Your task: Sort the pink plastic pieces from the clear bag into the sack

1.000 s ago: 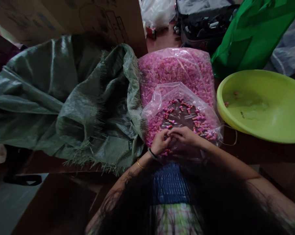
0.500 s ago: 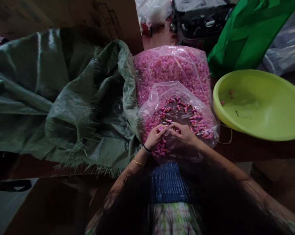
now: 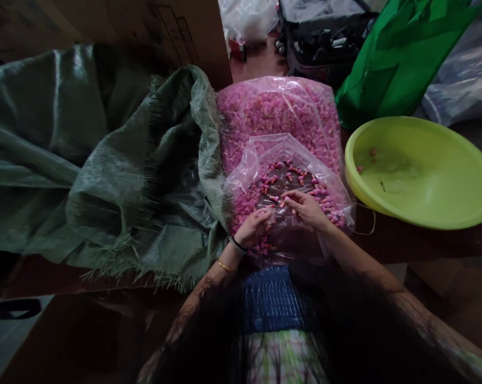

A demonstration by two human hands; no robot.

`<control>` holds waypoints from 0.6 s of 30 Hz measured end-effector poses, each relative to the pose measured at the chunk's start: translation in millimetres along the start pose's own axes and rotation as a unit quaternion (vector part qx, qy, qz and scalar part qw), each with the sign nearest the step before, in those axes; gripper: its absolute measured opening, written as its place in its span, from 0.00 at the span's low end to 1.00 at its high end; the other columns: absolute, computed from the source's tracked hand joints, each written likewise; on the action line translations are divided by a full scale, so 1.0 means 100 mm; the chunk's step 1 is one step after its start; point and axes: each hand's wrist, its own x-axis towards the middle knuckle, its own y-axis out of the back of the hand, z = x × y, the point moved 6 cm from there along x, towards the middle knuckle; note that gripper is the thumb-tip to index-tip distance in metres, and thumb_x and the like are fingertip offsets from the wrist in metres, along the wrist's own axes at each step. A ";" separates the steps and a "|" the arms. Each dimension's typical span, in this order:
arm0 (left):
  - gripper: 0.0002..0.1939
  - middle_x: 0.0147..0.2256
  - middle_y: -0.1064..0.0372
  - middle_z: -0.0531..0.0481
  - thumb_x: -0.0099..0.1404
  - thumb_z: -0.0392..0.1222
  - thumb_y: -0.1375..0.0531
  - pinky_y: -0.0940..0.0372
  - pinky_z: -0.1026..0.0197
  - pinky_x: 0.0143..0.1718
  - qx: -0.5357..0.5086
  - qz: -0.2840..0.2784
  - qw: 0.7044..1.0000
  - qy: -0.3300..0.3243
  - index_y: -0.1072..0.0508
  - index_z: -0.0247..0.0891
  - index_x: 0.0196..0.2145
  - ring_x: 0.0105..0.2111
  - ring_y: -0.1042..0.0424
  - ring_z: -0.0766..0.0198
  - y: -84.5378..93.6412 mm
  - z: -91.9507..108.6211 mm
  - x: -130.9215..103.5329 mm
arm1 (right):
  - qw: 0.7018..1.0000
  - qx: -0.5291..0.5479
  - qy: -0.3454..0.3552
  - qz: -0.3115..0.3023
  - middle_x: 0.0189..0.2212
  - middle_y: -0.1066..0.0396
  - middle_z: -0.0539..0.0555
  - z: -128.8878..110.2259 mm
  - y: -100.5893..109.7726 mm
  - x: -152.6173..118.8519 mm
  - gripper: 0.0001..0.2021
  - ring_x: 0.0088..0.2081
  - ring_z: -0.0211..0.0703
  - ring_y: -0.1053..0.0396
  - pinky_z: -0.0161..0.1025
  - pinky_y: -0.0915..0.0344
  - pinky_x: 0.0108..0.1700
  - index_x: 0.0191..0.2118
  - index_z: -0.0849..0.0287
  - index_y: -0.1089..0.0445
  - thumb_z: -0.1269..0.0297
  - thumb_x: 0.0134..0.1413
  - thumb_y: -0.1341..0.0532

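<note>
A person seen from above, their own dark hair filling the bottom of the view, works with both hands inside an open clear plastic bag (image 3: 252, 160) lying in front of them. The bag holds small pink pieces (image 3: 324, 200), short stubby shapes scattered in a ring around a bare dark patch; they lie every which way, their long axes pointing in no common direction. The left hand (image 3: 255, 226) rests at the bag's near left, fingers curled down onto pieces there; whether it grips any cannot be told. The right hand (image 3: 307, 208) sits just beside it, fingertips pinched together at a piece near the bare patch, though the piece itself is too small to make out. Half a second ago the two hands met fingertip to fingertip; now they are apart, the right one further up the bag. Behind lies a larger sealed bag (image 3: 279, 109) packed with the same pink pieces. A grey-green woven sack (image 3: 105, 160) is heaped at left; a lime-green basin (image 3: 425, 176) with a few pink pieces sits at right.
</note>
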 end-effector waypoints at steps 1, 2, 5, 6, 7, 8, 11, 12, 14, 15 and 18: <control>0.20 0.26 0.35 0.54 0.51 0.52 0.31 0.44 0.70 0.23 0.019 0.002 1.000 -0.003 0.27 0.35 0.36 0.22 0.39 0.74 -0.01 0.01 -0.01 | 0.999 -0.037 0.037 0.013 0.31 0.27 0.49 -0.05 -0.02 -0.04 0.15 0.23 0.31 0.38 0.30 0.41 0.23 0.43 0.57 0.28 0.54 0.53 0.37; 0.21 0.25 0.37 0.55 0.51 0.52 0.31 0.44 0.70 0.23 0.046 0.004 0.999 -0.008 0.27 0.35 0.36 0.22 0.40 0.75 -0.01 0.01 -0.02 | 0.995 -0.071 0.071 0.017 0.32 0.26 0.50 -0.09 -0.05 -0.08 0.15 0.26 0.34 0.33 0.32 0.36 0.28 0.44 0.57 0.27 0.54 0.54 0.37; 0.22 0.22 0.41 0.58 0.52 0.54 0.32 0.41 0.69 0.24 0.128 0.021 0.991 -0.029 0.26 0.34 0.38 0.20 0.43 0.75 0.02 0.05 -0.07 | 0.976 -0.156 0.150 -0.007 0.45 0.26 0.54 -0.13 -0.21 -0.22 0.15 0.45 0.44 0.29 0.41 0.32 0.47 0.48 0.56 0.27 0.56 0.59 0.40; 0.22 0.21 0.42 0.58 0.53 0.54 0.33 0.40 0.69 0.24 0.145 0.028 0.989 -0.034 0.26 0.34 0.38 0.20 0.44 0.75 0.04 0.07 -0.09 | 0.970 -0.175 0.167 -0.012 0.50 0.28 0.55 -0.12 -0.25 -0.27 0.16 0.51 0.46 0.31 0.43 0.34 0.52 0.52 0.55 0.29 0.57 0.60 0.41; 0.22 0.21 0.43 0.59 0.54 0.54 0.33 0.39 0.68 0.25 0.155 0.032 0.987 -0.040 0.26 0.35 0.39 0.20 0.44 0.75 0.06 0.09 -0.11 | 0.965 -0.189 0.179 -0.011 0.53 0.30 0.55 -0.12 -0.26 -0.31 0.19 0.54 0.47 0.33 0.45 0.36 0.55 0.55 0.54 0.32 0.59 0.60 0.41; 0.22 0.21 0.42 0.59 0.54 0.55 0.34 0.39 0.68 0.26 0.163 0.032 0.985 -0.048 0.26 0.35 0.40 0.20 0.43 0.74 0.08 0.11 -0.13 | 0.961 -0.200 0.192 -0.010 0.55 0.32 0.56 -0.12 -0.26 -0.35 0.21 0.56 0.47 0.34 0.46 0.37 0.57 0.58 0.53 0.35 0.60 0.60 0.41; 0.20 0.23 0.37 0.56 0.56 0.53 0.34 0.40 0.68 0.28 0.231 0.002 0.970 -0.079 0.24 0.33 0.38 0.23 0.40 0.73 0.08 0.19 -0.18 | 0.948 -0.224 0.222 -0.033 0.50 0.29 0.55 -0.15 -0.25 -0.42 0.18 0.51 0.44 0.31 0.45 0.35 0.55 0.56 0.52 0.32 0.62 0.61 0.42; 0.19 0.24 0.35 0.55 0.56 0.52 0.35 0.41 0.67 0.29 0.265 -0.018 0.960 -0.084 0.23 0.32 0.37 0.24 0.39 0.72 0.07 0.21 -0.20 | 0.944 -0.233 0.228 -0.056 0.47 0.27 0.55 -0.16 -0.25 -0.43 0.15 0.49 0.43 0.30 0.43 0.34 0.53 0.52 0.52 0.29 0.62 0.61 0.42; 0.18 0.27 0.31 0.52 0.58 0.51 0.36 0.40 0.66 0.32 0.328 -0.050 0.939 -0.091 0.22 0.31 0.36 0.27 0.36 0.70 0.03 0.24 -0.22 | 0.937 -0.247 0.220 -0.107 0.43 0.26 0.54 -0.16 -0.27 -0.45 0.12 0.44 0.41 0.28 0.40 0.32 0.48 0.48 0.53 0.26 0.62 0.62 0.43; 0.17 0.29 0.29 0.50 0.58 0.51 0.36 0.40 0.65 0.34 0.350 -0.058 0.930 -0.098 0.22 0.32 0.35 0.29 0.33 0.68 0.02 0.25 -0.23 | 0.935 -0.253 0.210 -0.129 0.41 0.25 0.54 -0.15 -0.28 -0.46 0.13 0.42 0.40 0.27 0.38 0.32 0.45 0.48 0.53 0.25 0.62 0.62 0.43; 0.15 0.33 0.25 0.46 0.57 0.49 0.35 0.38 0.62 0.40 0.376 -0.051 0.915 -0.137 0.22 0.33 0.35 0.35 0.29 0.61 -0.01 0.29 -0.26 | 0.928 -0.269 0.201 -0.163 0.37 0.24 0.53 -0.15 -0.30 -0.51 0.14 0.37 0.37 0.27 0.33 0.33 0.40 0.50 0.54 0.26 0.62 0.63 0.45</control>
